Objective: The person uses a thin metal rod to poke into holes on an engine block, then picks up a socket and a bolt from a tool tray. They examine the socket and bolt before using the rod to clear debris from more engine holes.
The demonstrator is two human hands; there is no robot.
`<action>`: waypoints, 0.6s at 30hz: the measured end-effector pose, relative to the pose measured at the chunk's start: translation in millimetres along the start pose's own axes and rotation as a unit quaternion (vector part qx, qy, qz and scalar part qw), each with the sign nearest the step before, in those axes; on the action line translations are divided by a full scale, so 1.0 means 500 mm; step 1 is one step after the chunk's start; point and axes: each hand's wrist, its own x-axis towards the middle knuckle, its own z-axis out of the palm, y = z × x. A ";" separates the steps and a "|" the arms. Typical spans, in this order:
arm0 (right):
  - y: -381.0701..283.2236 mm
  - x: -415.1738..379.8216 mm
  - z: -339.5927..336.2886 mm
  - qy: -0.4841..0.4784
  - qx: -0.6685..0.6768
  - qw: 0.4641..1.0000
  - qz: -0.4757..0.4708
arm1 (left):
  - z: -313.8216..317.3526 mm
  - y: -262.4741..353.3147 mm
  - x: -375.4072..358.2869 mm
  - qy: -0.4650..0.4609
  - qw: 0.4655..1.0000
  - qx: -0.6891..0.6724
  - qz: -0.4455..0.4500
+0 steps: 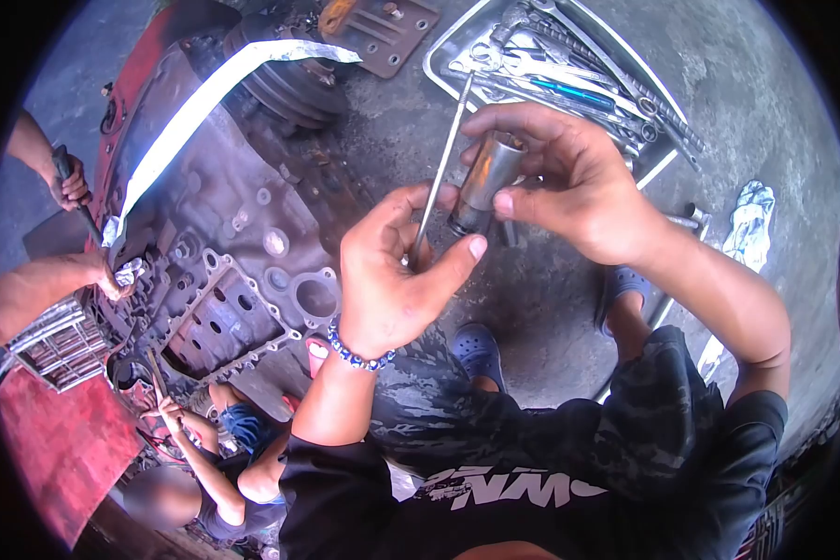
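My right hand (579, 177) is closed round a hollow, shiny metal cylinder (491, 177) that looks like a deep socket, gripped between thumb and fingers. It tilts slightly, and its upper end shows an opening with a worn, brownish rim. A thin metal rod (446, 159) slants up out of my left hand (397, 266), lying between its thumb and fingers. The left thumb and fingertips are right at the cylinder's dark lower end. Both hands are raised in front of me, above the concrete floor (551, 308).
A metal tray (431, 70) of wrenches and other tools lies ahead. On the left is a large engine block (243, 187) with a pale strip (196, 103) across it. Co-workers' hands (70, 187) work around it; one person (224, 485) sits low beside it. A crumpled glove (751, 224) lies right.
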 end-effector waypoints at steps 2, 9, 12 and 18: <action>0.000 -0.001 0.005 0.021 -0.046 0.998 -0.028 | 0.003 -0.002 0.004 0.002 1.000 0.001 0.008; -0.013 -0.020 0.029 0.073 -0.213 0.959 -0.174 | 0.016 -0.012 0.014 -0.019 0.999 -0.018 0.030; -0.014 -0.021 0.029 0.078 -0.227 0.956 -0.169 | 0.017 -0.013 0.017 -0.020 0.999 -0.012 0.038; -0.011 -0.025 0.029 0.056 -0.153 0.980 -0.111 | 0.016 -0.009 0.016 -0.026 0.999 -0.027 0.023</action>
